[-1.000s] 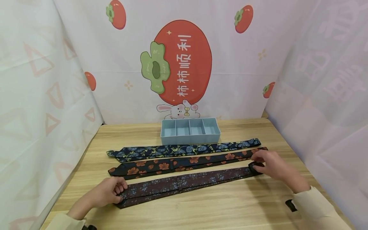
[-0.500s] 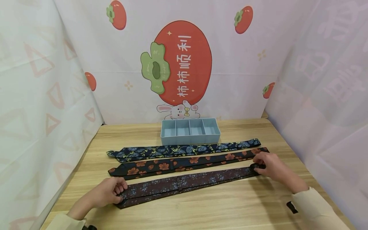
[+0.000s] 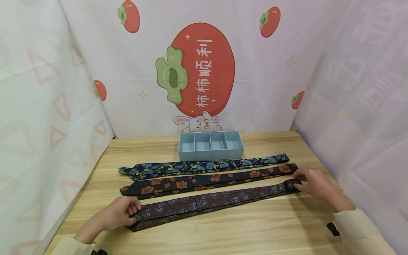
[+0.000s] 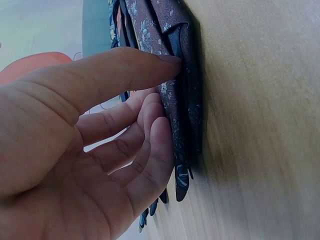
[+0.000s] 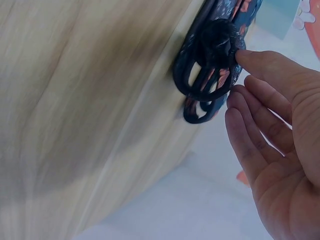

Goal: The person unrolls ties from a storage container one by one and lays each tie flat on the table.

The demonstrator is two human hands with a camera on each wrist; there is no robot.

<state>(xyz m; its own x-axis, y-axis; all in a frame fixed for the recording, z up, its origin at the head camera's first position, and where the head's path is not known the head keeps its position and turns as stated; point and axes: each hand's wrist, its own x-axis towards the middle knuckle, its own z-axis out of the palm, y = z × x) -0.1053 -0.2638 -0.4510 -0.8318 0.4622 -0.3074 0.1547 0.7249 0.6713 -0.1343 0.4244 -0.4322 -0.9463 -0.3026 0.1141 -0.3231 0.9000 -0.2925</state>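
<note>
A dark maroon necktie (image 3: 220, 201) with small blue flowers lies nearest the person, stretched across the wooden table. My left hand (image 3: 119, 214) holds its wide left end; in the left wrist view the thumb (image 4: 145, 67) lies over the folded cloth, with the fingertips along its other edge. At the narrow right end, my right hand (image 3: 315, 186) pinches a curled loop of this necktie (image 5: 220, 37) between thumb and fingers. Behind it lie a black necktie with orange flowers (image 3: 215, 177) and a navy necktie with blue and yellow patterns (image 3: 207, 165), roughly side by side.
A light blue box (image 3: 210, 154) with several compartments stands behind the neckties, near the table's back edge. White printed cloth (image 3: 143, 71) hangs behind the table (image 3: 223, 233) and along both sides.
My right hand has moved to the right, and the curled end of the maroon necktie has shifted right with it. The left hand and the other neckties have stayed put.
</note>
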